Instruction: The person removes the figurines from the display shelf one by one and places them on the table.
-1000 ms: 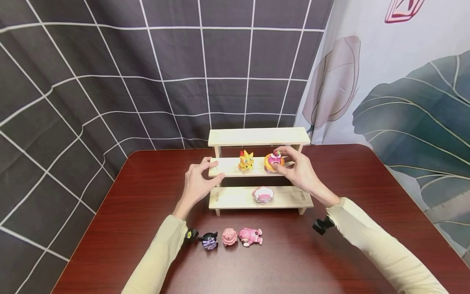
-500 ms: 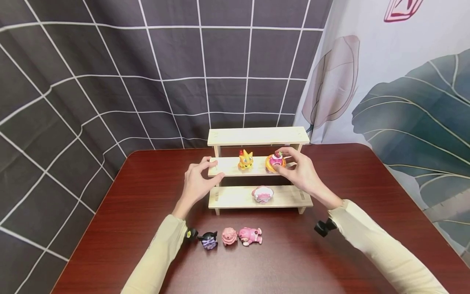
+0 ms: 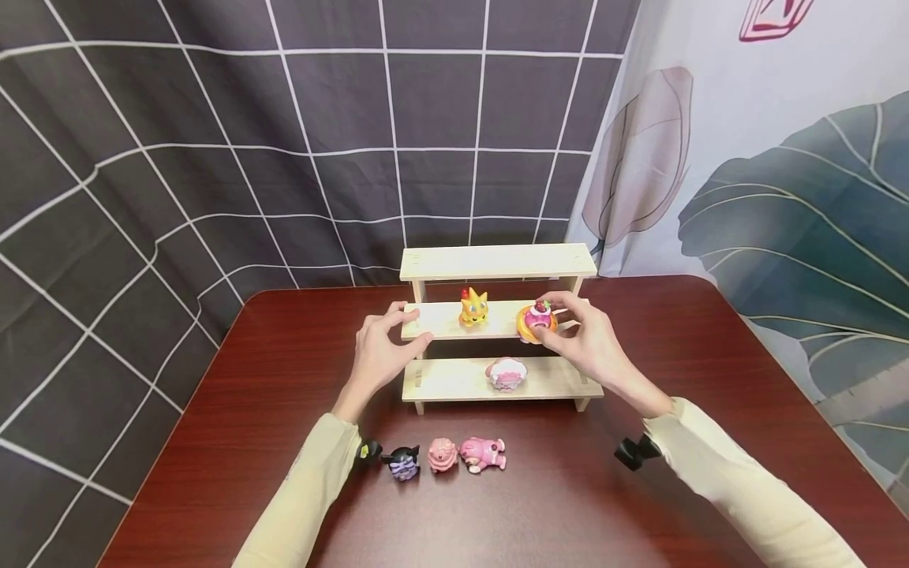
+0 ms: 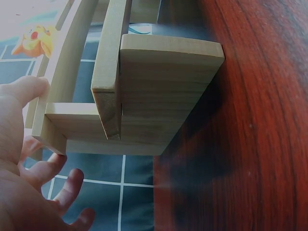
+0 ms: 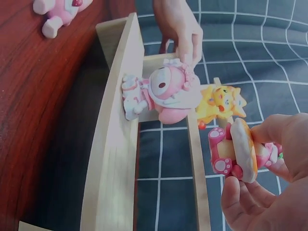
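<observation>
My right hand (image 3: pixel 592 338) pinches a pink toy figurine (image 3: pixel 538 319) with a golden-orange ring round its body. It is at the right part of the middle tier of a wooden three-tier shelf (image 3: pixel 497 262); in the right wrist view the figurine's pink-padded feet (image 5: pixel 222 166) show. With thumb and fingers, my left hand (image 3: pixel 381 351) grips the left end of the middle board (image 4: pixel 72 53). A yellow spiky-eared figurine (image 3: pixel 473 309) stands on that board, left of the held one. On the lowest board sits a pink-and-white figurine (image 3: pixel 507 374).
On the dark red table (image 3: pixel 554 505), in front of the shelf, are a black-and-purple figurine (image 3: pixel 404 464), a round pink one (image 3: pixel 443 455) and a pink one lying down (image 3: pixel 483 454). A dark gridded curtain (image 3: pixel 341 158) hangs behind the shelf.
My right hand has moved slightly right and toward me with the ringed figurine, which now overlaps the middle board's front edge. The left hand has kept its grip on the board.
</observation>
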Tool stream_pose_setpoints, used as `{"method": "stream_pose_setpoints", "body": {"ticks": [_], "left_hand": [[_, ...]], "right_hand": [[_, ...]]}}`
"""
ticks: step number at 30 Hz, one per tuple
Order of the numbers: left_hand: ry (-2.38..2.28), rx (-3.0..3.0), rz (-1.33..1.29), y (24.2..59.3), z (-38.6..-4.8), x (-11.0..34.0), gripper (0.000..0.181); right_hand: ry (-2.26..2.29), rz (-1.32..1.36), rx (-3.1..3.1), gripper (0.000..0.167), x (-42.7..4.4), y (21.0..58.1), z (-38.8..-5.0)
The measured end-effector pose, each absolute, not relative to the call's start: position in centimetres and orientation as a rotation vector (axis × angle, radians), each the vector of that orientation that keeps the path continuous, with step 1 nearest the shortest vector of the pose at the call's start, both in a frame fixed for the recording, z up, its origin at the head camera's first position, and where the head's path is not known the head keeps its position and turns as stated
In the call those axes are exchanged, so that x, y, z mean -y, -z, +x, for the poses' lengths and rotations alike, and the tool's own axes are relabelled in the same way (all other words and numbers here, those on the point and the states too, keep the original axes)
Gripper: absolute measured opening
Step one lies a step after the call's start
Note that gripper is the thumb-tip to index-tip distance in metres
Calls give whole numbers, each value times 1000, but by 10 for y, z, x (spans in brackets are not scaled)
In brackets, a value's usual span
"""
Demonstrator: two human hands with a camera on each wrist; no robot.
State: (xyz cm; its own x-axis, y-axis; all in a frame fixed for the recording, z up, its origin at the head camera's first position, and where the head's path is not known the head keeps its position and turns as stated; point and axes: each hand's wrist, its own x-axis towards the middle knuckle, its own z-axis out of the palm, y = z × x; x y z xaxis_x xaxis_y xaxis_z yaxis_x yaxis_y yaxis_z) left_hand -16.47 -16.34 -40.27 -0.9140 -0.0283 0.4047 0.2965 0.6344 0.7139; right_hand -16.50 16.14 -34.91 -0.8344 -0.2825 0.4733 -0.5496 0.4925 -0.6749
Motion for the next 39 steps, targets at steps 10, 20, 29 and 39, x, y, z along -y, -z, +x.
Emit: {"method": "stream_pose_setpoints", "body": {"ticks": [10,20,29,39], "left_hand": [[1184,2480,-212,402,-165,163,46],[1201,2473,-213,402,-165,163,48],[1201,2469,-219,404,-165,163,45],[1199,2473,-210,404,-166,163,46]], "right_hand": [[-1271,684,2431,40,-165,351,-155],[-1250,702,2383,41,-171,352,-141],[-1262,694,2416,41,-176,355,-124],[-1284,716,2378,44,-177,361,-105]]}}
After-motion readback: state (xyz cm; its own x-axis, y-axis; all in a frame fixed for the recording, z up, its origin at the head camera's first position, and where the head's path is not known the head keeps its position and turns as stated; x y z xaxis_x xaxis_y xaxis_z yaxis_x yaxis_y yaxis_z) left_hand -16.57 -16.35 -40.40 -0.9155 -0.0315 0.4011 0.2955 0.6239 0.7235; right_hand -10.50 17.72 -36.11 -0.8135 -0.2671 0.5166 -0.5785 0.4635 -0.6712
